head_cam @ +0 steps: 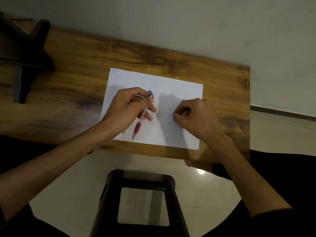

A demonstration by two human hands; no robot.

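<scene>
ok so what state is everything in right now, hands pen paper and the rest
left hand: grips the pen
pen: held slanting over the paper, tip towards the person, blurred
blue piece: at the left hand's fingertips, too small to identify
right hand: fingers curled above the paper; any pinch unclear
paper: flat on the table, blank where visible
table: bears the paper
stool: upright on the floor

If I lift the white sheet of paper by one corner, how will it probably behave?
The sheet of paper looks single and thin, so it would likely droop, not stay stiff. It lies flat on the smooth wooden table, so a push may slide it easily.
</scene>
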